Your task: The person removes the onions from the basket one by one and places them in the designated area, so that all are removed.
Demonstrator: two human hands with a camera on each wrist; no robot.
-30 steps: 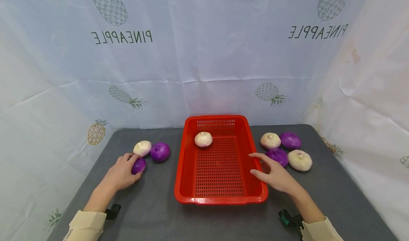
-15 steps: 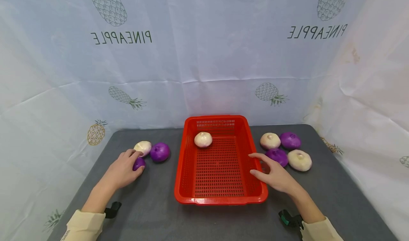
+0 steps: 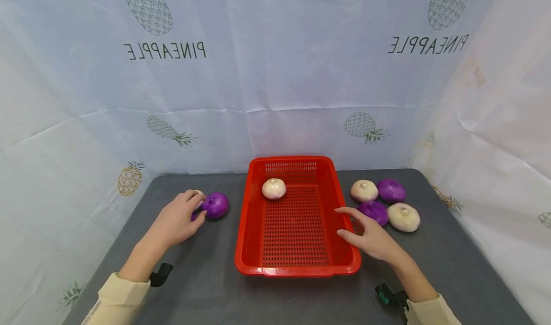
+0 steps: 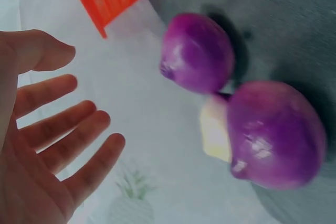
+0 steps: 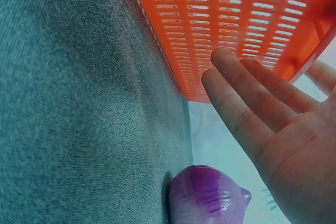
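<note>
My left hand (image 3: 176,219) hovers over the left group of onions with its fingers loosely spread and nothing in them. In the left wrist view, a near purple onion (image 4: 278,135) and a farther purple onion (image 4: 197,53) lie apart from the fingers, with a white onion (image 4: 215,128) partly hidden behind. From above, the hand covers most of the near purple one and the white one. My right hand (image 3: 372,236) is at the right rim of a red plastic basket (image 3: 297,271), straight fingers along the outer wall. One white onion (image 3: 274,189) sits inside the basket, back left.
Right of the basket lie two white onions, one at the back (image 3: 364,191) and one nearer (image 3: 404,217), with two purple onions (image 3: 391,190) among them. A white pineapple-print sheet (image 3: 275,76) hangs behind and beside the grey tabletop (image 3: 275,301).
My left hand has left the near purple onion, rising and shifting right and away over the group, now covering most of the white onion. My right hand and the basket have stayed put.
</note>
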